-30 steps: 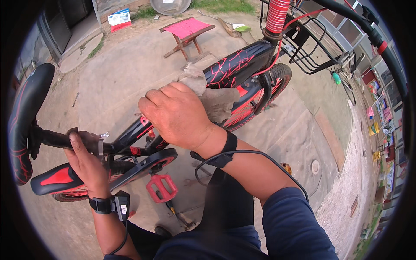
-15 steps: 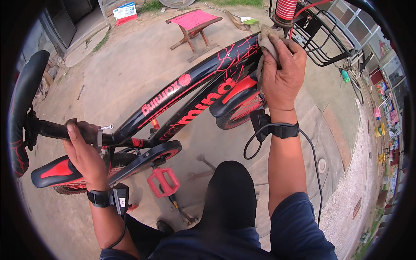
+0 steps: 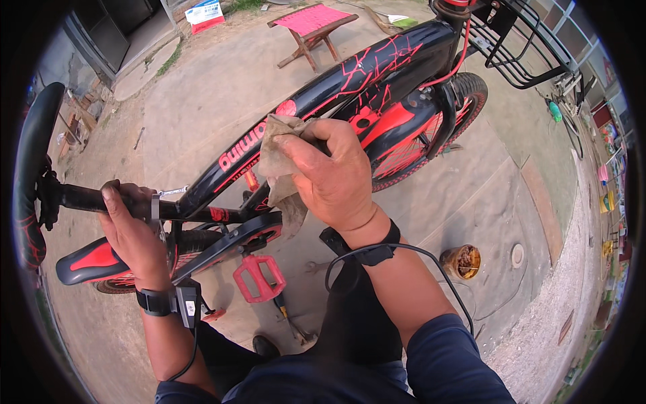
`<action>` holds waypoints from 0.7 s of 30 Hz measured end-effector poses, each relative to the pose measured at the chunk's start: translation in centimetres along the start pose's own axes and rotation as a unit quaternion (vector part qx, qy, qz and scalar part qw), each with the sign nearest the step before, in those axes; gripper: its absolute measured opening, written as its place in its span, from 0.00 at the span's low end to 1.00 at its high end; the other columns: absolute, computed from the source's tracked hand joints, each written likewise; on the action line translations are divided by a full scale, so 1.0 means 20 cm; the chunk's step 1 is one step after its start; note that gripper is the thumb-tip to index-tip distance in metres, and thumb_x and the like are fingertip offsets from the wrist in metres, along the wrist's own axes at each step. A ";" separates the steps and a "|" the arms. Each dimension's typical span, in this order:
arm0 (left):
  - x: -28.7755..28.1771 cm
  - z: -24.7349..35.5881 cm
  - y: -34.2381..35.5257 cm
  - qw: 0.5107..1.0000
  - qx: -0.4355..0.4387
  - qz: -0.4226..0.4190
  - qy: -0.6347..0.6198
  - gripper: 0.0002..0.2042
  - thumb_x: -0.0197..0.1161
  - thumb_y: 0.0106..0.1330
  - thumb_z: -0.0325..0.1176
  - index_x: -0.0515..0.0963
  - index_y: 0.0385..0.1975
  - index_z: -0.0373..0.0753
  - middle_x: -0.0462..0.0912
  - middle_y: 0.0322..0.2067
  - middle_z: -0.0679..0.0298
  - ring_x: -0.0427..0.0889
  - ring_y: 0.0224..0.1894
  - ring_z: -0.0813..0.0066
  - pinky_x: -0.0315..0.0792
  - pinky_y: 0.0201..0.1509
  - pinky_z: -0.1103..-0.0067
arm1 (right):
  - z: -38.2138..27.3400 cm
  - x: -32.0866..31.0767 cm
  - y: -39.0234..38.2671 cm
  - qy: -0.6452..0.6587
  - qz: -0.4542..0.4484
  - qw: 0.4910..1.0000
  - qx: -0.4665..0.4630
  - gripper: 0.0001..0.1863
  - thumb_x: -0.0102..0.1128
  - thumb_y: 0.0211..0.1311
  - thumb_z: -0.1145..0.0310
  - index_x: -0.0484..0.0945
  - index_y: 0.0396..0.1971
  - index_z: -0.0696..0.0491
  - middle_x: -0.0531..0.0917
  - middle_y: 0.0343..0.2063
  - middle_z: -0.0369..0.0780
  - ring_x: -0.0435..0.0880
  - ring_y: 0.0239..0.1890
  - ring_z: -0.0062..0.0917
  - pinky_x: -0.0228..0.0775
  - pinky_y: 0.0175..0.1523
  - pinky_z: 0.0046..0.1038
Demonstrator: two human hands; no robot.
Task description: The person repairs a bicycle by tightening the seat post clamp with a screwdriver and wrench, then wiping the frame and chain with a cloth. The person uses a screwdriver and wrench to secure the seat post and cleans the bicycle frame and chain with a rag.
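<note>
A black and red bicycle frame (image 3: 316,99) slants across the view, its saddle (image 3: 37,141) at the left and front end at the upper right. My left hand (image 3: 140,232) is wrapped round the black seat post (image 3: 84,197) just below the saddle. By those fingers a metal spanner (image 3: 176,191) shows in part, beside the silver seat clamp (image 3: 155,207). My right hand (image 3: 333,172) pinches a crumpled grey-brown rag (image 3: 274,145) against the frame tubes near the middle. The rag hides part of the tubes, and its loose end hangs below. A red pedal (image 3: 259,278) is below the crank.
A pink-topped folding stool (image 3: 313,23) stands beyond the bicycle. On the concrete at the right is a brown-stained can (image 3: 461,261). A black wire basket (image 3: 521,44) is at the upper right. A tool with a yellow-banded handle (image 3: 288,316) lies near my feet.
My right hand has moved the rag from the front end of the frame down and left to the middle tubes. The front wheel and can now show. My left hand stays on the seat post.
</note>
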State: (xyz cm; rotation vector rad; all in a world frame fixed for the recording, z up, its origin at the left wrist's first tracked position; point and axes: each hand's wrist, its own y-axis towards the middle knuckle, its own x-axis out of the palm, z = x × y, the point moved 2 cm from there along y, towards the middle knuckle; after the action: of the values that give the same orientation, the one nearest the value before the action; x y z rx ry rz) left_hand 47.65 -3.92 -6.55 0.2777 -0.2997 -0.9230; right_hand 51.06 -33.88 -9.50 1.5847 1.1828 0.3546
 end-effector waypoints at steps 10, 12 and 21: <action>0.00 0.01 0.00 1.000 0.004 -0.006 0.009 0.19 0.54 0.82 0.51 0.72 0.51 0.38 0.77 0.31 0.66 0.80 0.35 0.74 0.74 0.38 0.78 | 0.40 -0.44 0.20 -0.150 0.257 0.946 0.128 0.17 0.74 0.60 0.72 0.84 0.49 0.53 0.82 0.43 0.42 0.81 0.47 0.35 0.74 0.53 0.31; 0.00 0.01 0.00 1.000 0.003 -0.011 0.012 0.19 0.54 0.82 0.51 0.72 0.51 0.38 0.77 0.31 0.66 0.80 0.35 0.73 0.74 0.39 0.78 | 0.40 -0.45 0.18 -0.150 0.260 0.945 0.129 0.17 0.74 0.60 0.71 0.84 0.49 0.53 0.81 0.43 0.43 0.81 0.47 0.36 0.74 0.53 0.32; -0.01 -0.01 0.01 1.000 -0.007 0.006 -0.008 0.18 0.56 0.81 0.49 0.72 0.52 0.38 0.77 0.32 0.66 0.80 0.36 0.72 0.76 0.44 0.75 | 0.14 -0.08 -0.21 -0.060 -0.074 0.992 0.087 0.27 0.72 0.43 0.78 0.84 0.48 0.44 0.80 0.42 0.40 0.83 0.43 0.38 0.79 0.45 0.35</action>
State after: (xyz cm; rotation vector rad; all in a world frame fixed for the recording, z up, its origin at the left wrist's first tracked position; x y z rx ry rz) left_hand 47.66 -3.70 -6.64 0.2553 -0.3083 -0.9153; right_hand 50.26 -37.07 -13.76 1.6315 1.2556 0.0608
